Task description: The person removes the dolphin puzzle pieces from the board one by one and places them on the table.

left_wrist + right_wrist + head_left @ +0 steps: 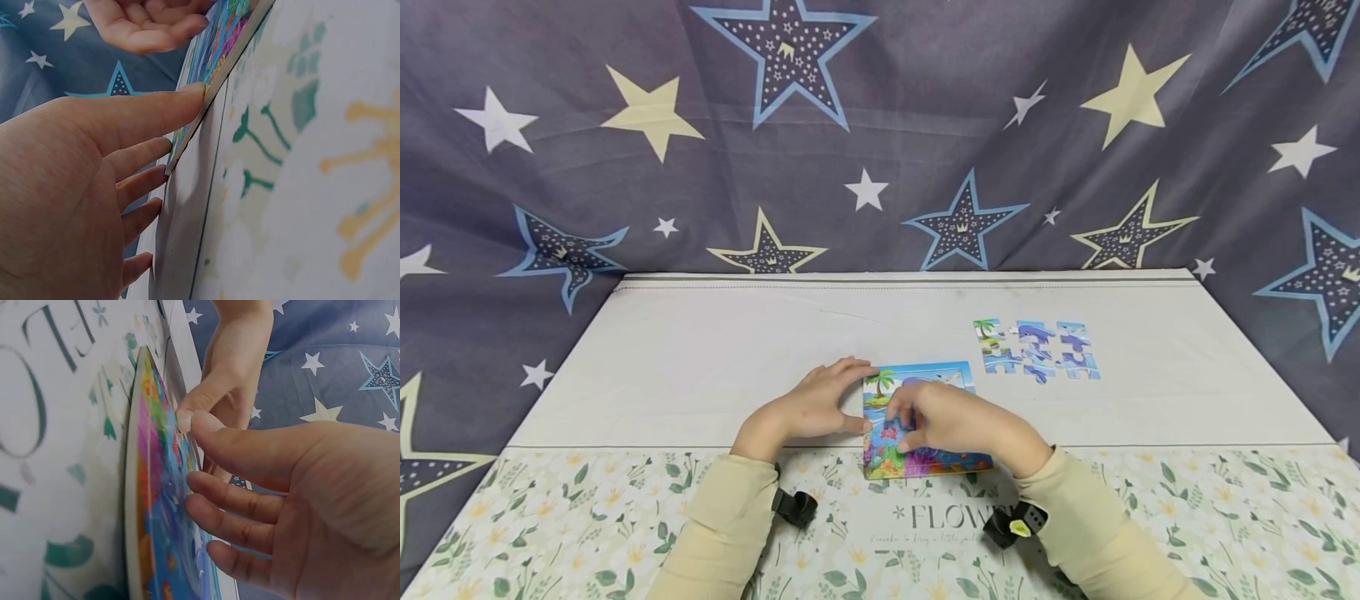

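Observation:
A colourful sea-scene jigsaw puzzle board, with a palm tree and a crab, lies flat at the middle of the table. At its left edge is my left hand, fingers loosely spread; its thumb touches the board's side in the left wrist view. My right hand hangs over the board's middle, fingers lightly bent and thumb apart from them. In the right wrist view no piece shows between the right fingers. Whether those fingertips touch the board I cannot tell. The right hand hides part of the picture.
Several loose jigsaw pieces lie in rows behind and right of the board. The table has a white back part and a flowered front cloth with lettering. A star-patterned curtain stands behind and at both sides.

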`<act>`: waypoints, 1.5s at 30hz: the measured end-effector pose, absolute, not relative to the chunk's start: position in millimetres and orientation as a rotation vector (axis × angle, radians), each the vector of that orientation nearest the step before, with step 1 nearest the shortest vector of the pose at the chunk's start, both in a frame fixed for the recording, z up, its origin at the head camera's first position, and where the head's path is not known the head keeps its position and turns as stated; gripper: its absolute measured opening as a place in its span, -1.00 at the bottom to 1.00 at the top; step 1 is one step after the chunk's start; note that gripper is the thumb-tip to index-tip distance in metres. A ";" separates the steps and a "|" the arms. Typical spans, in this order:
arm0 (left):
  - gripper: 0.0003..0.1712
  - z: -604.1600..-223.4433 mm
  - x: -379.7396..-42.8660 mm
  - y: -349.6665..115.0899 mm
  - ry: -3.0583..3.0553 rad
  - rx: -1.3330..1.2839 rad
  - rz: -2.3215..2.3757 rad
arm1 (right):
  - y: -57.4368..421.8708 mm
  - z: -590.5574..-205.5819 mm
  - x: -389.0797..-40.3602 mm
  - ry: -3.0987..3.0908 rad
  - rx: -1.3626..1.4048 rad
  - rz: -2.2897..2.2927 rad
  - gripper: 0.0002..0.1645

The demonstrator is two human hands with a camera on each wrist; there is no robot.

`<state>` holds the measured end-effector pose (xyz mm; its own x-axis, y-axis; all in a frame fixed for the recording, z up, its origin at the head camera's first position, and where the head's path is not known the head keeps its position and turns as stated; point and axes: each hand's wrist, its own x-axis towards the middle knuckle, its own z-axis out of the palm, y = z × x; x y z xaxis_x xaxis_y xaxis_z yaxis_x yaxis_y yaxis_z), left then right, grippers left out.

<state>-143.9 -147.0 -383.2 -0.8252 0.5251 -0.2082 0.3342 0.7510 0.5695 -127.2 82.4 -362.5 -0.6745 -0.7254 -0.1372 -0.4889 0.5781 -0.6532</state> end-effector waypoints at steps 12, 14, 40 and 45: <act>-0.07 -383.1 -142.8 -146.9 2.587 0.664 0.748 | 77.1 -369.9 -123.6 2.530 -0.988 -0.693 -0.48; -0.07 -382.8 -142.8 -146.9 2.587 0.667 0.749 | 76.5 -371.0 -123.4 2.539 -0.993 -0.687 -0.46; -0.08 -381.7 -142.1 -146.5 2.582 0.660 0.753 | 72.0 -373.2 -118.8 2.525 -0.927 -0.686 -0.45; -0.08 -382.3 -142.3 -147.0 2.580 0.648 0.756 | 71.5 -372.4 -118.5 2.522 -0.942 -0.684 -0.43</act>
